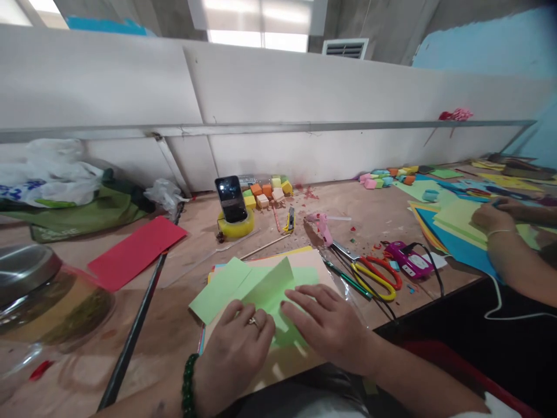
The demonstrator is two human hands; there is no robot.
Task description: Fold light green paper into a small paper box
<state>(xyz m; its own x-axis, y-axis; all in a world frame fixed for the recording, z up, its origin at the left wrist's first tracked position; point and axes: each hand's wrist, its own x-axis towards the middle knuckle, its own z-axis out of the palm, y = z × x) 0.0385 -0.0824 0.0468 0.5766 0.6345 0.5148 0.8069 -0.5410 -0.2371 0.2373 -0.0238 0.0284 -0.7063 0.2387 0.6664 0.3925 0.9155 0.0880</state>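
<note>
A light green sheet of paper lies in front of me with a raised, folded flap. My left hand, wearing a ring and a green bead bracelet, has its fingers curled on the near left edge of that sheet. On its right side my right hand rests with fingers stretched out over the paper. Another pale green piece sits at the left, partly under the folded sheet. Beneath them is a stack of coloured paper with a peach sheet showing. My left fingertips are partly hidden.
Right of the stack are scissors, a pink glue gun and a purple power socket. Behind stand a phone on a tape roll, a cutter and paper cubes. A glass jar is left; another person's hands work at right.
</note>
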